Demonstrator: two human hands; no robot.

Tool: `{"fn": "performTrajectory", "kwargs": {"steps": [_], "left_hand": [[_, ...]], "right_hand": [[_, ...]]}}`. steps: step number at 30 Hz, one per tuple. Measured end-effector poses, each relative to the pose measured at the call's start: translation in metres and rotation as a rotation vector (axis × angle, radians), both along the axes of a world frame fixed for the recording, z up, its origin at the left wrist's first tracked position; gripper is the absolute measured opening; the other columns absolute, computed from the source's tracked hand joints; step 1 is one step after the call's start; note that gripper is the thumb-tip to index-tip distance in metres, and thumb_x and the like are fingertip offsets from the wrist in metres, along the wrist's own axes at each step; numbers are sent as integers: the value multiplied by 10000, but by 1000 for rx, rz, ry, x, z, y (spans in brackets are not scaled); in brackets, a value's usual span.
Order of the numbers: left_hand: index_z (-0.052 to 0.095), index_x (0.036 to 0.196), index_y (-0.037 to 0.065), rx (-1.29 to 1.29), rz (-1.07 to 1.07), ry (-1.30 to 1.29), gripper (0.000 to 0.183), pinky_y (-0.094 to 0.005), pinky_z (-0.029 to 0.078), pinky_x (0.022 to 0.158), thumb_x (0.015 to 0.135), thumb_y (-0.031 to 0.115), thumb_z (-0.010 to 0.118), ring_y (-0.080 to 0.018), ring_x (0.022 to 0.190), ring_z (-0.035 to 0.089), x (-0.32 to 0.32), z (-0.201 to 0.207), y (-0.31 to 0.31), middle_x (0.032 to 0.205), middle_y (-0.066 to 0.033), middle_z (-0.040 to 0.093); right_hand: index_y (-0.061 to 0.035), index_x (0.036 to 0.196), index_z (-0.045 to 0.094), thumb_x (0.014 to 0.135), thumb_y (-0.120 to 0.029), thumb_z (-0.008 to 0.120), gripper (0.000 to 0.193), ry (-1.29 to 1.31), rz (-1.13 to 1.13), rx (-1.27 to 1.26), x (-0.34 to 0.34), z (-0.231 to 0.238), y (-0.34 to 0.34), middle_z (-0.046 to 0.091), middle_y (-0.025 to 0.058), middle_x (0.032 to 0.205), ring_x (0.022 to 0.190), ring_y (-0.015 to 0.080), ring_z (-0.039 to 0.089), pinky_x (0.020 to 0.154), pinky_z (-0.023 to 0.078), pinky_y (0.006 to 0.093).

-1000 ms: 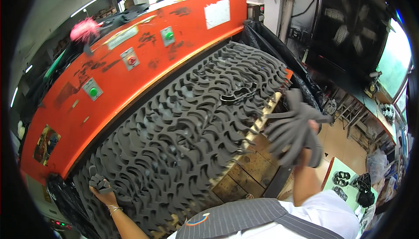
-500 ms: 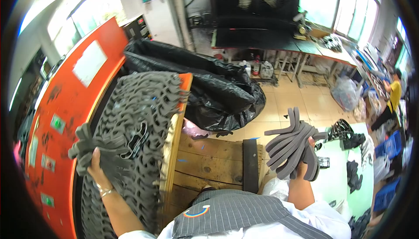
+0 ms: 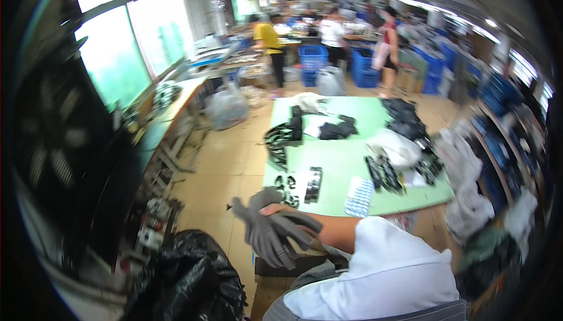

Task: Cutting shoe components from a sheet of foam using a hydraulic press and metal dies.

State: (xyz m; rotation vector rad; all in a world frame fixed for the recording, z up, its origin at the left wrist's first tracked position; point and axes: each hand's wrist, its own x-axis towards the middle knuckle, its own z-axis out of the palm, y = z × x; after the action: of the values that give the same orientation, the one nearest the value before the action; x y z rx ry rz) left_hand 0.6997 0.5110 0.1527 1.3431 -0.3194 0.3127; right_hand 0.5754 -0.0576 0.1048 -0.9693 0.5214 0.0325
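Observation:
A bunch of curved grey foam-like strips (image 3: 262, 236) hangs in my right hand (image 3: 282, 211), whose fingers are closed around it. The bunch is just off the near left corner of a light green table (image 3: 337, 160). Closest to it on the tabletop are small black curved pieces (image 3: 286, 190) and a short dark banded stack (image 3: 313, 184). My left hand is out of the picture. Motion blurs the view somewhat.
A black plastic bag (image 3: 187, 280) stands at lower left, near a large dark fan (image 3: 56, 145). Clear bags (image 3: 226, 109) sit on the tiled floor. Black pieces and a white bag (image 3: 396, 148) lie on the table. Several people work beyond, near blue crates (image 3: 313, 63).
My view has swung right, from the orange machine with its grey strips to the green table. My left hand, which held strips too, has left view. My right hand keeps its bunch.

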Motion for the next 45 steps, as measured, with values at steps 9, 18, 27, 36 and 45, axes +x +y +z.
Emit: {"fn": "performTrajectory", "kwargs": {"steps": [9,18,27,36,45], "left_hand": [[528,1249,20,479,-31,538,602,-437,460,910,820,438,587,-297,1057,572,46,-28,-159,1212,-165,563],[405,1367,10,382,750,1620,985,-451,409,968,644,588,742,-305,1202,479,-185,-111,237,1352,-196,451],[577,1250,111,956,-10,1620,770,-451,435,941,632,537,747,-307,1161,540,-126,-185,193,1251,-129,575],[687,927,86,1076,320,1223,223,-442,535,734,772,161,546,-330,887,660,-107,-130,115,915,-131,686],[639,795,91,765,906,673,124,-397,458,681,721,185,671,-307,756,617,-169,-66,7,703,-82,647]], "right_hand": [[-52,1248,488,838,-428,575,563,115,245,167,57,-9,95,553,183,1151,1041,308,553,946,426,406],[-5,1303,419,771,-307,615,643,36,1333,646,230,-90,414,541,173,1193,1074,295,548,967,425,394],[-73,1138,605,681,-310,729,529,425,2117,-185,220,-29,668,627,108,1063,971,206,590,859,457,335],[-198,1231,553,622,-526,736,716,66,2587,-1363,171,-88,795,497,120,1281,1132,301,475,886,415,500],[-44,1139,551,723,-521,727,657,-798,2102,-1363,296,-202,909,578,79,872,614,208,545,543,439,390]]}}
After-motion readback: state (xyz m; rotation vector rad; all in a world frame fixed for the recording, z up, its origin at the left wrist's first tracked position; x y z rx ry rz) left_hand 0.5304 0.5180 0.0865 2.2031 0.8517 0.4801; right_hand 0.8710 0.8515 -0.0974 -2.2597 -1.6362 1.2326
